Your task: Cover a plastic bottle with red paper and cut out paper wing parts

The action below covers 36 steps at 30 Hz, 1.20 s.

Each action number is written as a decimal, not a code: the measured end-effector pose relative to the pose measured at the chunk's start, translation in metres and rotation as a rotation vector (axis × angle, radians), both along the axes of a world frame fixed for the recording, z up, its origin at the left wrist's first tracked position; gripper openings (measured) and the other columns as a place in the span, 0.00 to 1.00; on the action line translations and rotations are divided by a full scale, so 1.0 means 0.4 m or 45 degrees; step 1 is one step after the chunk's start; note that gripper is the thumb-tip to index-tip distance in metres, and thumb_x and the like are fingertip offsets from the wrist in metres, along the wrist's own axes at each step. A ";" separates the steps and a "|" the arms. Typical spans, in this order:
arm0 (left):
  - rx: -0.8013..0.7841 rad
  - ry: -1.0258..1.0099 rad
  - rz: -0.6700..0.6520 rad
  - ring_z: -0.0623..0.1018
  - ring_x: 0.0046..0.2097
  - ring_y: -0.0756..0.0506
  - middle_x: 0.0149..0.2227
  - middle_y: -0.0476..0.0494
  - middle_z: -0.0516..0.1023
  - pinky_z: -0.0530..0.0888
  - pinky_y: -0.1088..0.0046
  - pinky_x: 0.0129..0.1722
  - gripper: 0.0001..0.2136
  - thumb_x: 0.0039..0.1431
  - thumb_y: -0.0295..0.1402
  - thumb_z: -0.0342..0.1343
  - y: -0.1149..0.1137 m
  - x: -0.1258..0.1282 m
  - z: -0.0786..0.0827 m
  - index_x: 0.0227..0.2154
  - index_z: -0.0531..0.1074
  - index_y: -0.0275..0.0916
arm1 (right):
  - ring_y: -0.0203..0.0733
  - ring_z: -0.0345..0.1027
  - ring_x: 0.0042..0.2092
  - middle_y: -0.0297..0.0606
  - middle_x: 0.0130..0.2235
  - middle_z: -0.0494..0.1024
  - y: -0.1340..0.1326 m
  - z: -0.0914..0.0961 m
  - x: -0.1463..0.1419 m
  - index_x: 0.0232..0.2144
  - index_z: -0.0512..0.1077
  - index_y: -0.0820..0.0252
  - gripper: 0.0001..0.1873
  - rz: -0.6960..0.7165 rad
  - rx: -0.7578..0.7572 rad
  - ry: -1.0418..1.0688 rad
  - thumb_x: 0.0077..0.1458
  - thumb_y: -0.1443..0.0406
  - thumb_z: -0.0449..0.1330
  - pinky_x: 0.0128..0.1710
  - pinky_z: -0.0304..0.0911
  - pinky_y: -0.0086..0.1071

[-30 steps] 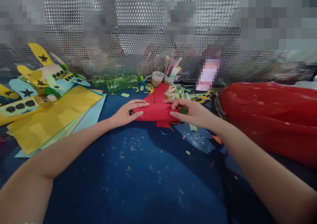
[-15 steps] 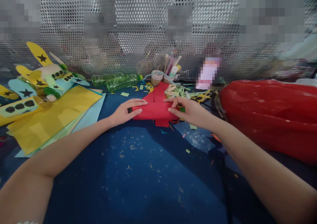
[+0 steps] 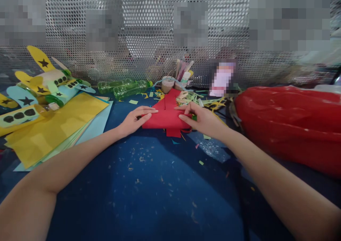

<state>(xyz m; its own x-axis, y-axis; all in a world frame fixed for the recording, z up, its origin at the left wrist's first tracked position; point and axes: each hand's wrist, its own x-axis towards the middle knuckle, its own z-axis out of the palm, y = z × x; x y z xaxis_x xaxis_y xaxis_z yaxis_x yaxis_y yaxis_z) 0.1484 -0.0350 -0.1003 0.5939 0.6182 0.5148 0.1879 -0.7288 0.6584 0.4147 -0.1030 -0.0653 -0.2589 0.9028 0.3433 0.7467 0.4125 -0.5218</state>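
Pressing: left hand (image 3: 134, 120) flat, open, on matte red paper (image 3: 166, 118) | right hand (image 3: 204, 120) pinching its folded edge

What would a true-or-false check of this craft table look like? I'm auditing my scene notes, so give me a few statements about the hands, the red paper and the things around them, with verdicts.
1. Both the left hand and the right hand are on the red paper. True.
2. The green bottles stand upright. False: they lie on their sides near the mesh wall.
3. A stack of yellow paper lies left of the left hand. True.
4. The red plastic bag sits at the left edge. False: it lies on the right, beside the right arm.
5. The paper aeroplanes carry black stars. True.
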 end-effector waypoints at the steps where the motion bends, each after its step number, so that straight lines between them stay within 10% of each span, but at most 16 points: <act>1: -0.001 0.012 0.009 0.74 0.53 0.46 0.50 0.42 0.77 0.68 0.61 0.57 0.13 0.65 0.37 0.49 -0.001 0.000 0.001 0.47 0.76 0.44 | 0.51 0.71 0.53 0.43 0.50 0.77 0.000 0.001 0.000 0.28 0.55 0.52 0.14 0.003 -0.006 -0.008 0.56 0.55 0.57 0.49 0.67 0.46; 13: -0.022 -0.026 -0.014 0.74 0.53 0.45 0.50 0.43 0.77 0.68 0.58 0.58 0.13 0.64 0.40 0.50 0.006 -0.001 -0.013 0.46 0.76 0.46 | 0.51 0.61 0.59 0.43 0.55 0.71 -0.002 -0.015 -0.029 0.33 0.66 0.53 0.08 0.111 0.127 0.043 0.54 0.58 0.60 0.59 0.55 0.54; 36: -0.074 0.027 -0.020 0.73 0.54 0.42 0.50 0.42 0.73 0.67 0.55 0.58 0.17 0.54 0.41 0.62 -0.001 -0.007 -0.012 0.48 0.75 0.48 | 0.48 0.72 0.46 0.40 0.42 0.79 0.002 -0.022 -0.044 0.29 0.67 0.54 0.08 0.000 0.106 0.204 0.54 0.58 0.59 0.50 0.62 0.50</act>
